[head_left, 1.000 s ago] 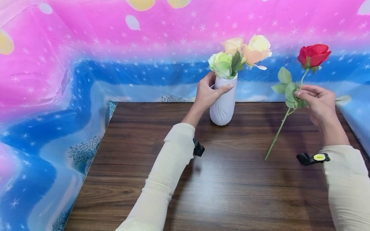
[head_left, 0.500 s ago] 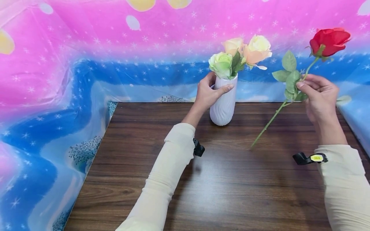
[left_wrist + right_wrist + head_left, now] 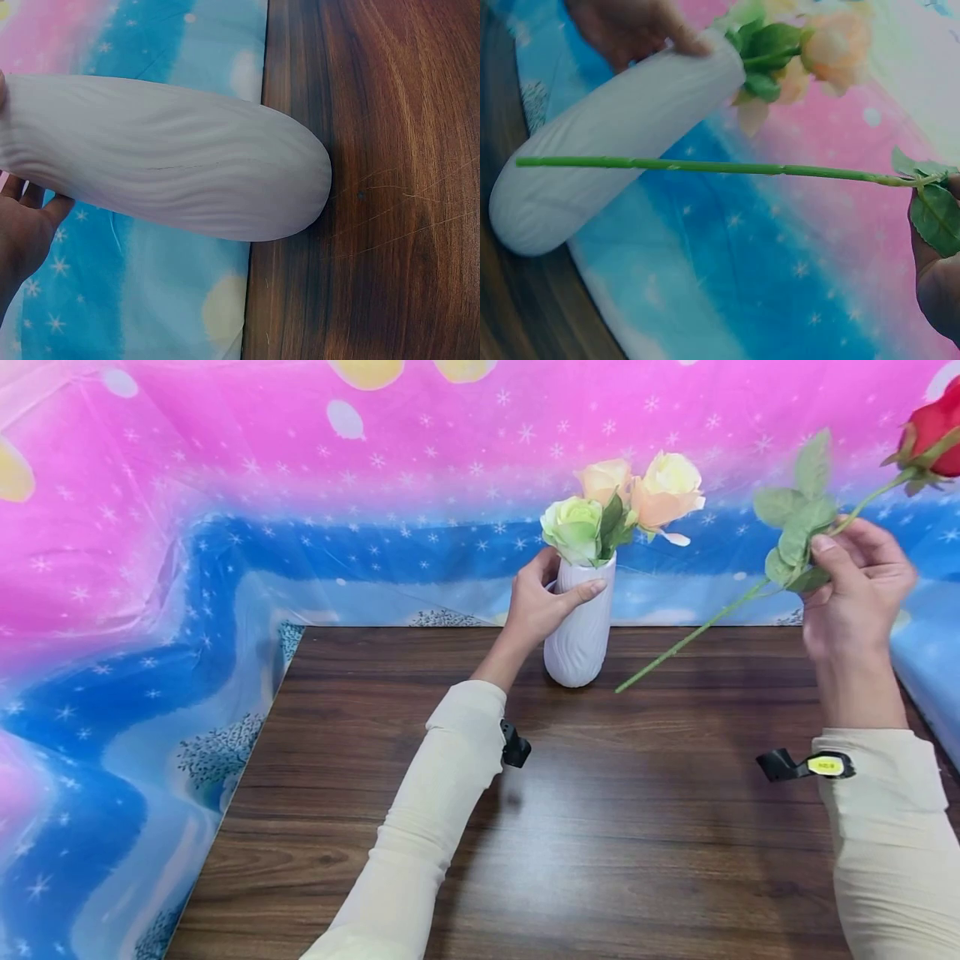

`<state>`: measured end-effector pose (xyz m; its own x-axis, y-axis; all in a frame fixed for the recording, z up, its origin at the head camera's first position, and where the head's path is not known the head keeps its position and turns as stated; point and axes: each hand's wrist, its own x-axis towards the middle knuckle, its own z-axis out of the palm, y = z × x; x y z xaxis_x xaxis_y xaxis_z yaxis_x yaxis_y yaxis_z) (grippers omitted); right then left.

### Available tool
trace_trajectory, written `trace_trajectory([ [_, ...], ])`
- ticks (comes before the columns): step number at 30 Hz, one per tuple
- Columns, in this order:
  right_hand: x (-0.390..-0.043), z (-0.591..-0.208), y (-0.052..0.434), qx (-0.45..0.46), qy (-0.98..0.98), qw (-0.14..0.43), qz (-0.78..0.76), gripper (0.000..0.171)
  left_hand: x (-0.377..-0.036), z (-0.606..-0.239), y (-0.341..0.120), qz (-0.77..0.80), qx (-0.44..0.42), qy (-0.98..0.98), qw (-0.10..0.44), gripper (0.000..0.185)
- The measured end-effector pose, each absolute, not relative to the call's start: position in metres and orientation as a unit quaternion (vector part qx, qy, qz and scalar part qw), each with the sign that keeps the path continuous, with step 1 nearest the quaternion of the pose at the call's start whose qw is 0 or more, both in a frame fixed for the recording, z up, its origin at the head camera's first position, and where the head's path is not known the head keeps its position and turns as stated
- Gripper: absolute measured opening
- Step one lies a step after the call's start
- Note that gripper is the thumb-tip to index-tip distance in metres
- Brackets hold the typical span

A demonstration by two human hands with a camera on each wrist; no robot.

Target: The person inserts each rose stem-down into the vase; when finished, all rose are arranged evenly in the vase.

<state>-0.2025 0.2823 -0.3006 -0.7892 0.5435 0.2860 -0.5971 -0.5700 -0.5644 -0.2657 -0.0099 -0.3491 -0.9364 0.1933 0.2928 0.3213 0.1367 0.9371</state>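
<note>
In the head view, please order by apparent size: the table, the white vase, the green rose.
1. table
2. vase
3. green rose

The table also lies nearer the camera, which enlarges it further.

**Flowers, vase and hands: the count**

One white vase (image 3: 579,631) stands on one worktop (image 3: 600,827). Three pale roses (image 3: 618,502) sit in it: one green, two peach. One red rose (image 3: 933,427) is outside it. Two hands: left hand (image 3: 536,602), right hand (image 3: 855,589).
</note>
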Motion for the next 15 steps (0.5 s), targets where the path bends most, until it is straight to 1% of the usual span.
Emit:
trace_trajectory([
  [8,-0.205,-0.277,0.276,0.013,-0.309,0.386,0.869,0.019,-0.265,-0.348,-0.011,-0.632,-0.171,-0.754,0.05,0.052],
  [11,-0.207,-0.267,0.274,0.013,-0.295,0.4,0.867,0.02,-0.264,-0.348,-0.011,-0.63,-0.172,-0.756,0.049,0.053],
  [15,-0.209,-0.253,0.274,0.006,-0.242,0.389,0.889,0.023,-0.264,-0.348,-0.011,-0.631,-0.173,-0.755,0.051,0.053],
])
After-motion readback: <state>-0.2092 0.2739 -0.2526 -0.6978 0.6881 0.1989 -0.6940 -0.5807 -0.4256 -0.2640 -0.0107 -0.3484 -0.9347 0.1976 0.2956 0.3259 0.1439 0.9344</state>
